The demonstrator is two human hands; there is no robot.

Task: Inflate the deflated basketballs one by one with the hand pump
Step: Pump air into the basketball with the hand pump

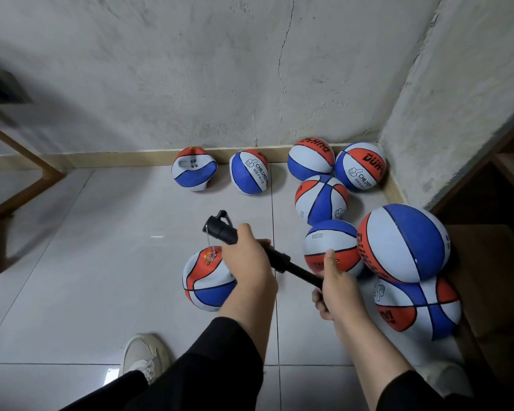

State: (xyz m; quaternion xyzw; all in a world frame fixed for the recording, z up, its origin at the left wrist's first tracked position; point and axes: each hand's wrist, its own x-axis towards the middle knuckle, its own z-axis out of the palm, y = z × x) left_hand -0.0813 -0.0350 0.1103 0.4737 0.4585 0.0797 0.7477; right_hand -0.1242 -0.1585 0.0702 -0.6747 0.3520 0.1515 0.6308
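Pump [250, 250]: black, slanted, held in the air; rod drawn out toward the right hand.
Left hand [250, 256]: fingers wrapped round the barrel.
Right hand [336, 287]: fingers curled round the handle end.
Ball [204, 280]: red, white, blue, on the floor [101, 262] just under the left fingers.
Dented balls [194, 169]: two beyond the fingers, against the wall [190, 69].
Round balls [404, 243]: piled right of the right fingers.
Writing: "CHILDREN" on some balls.
Shoe [144, 355]: white, below the left arm.

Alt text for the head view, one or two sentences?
Two hands work a black hand pump above a tiled floor: the left hand grips its barrel, the right hand its handle. Red, white and blue basketballs, two visibly caved in, sit along the wall.
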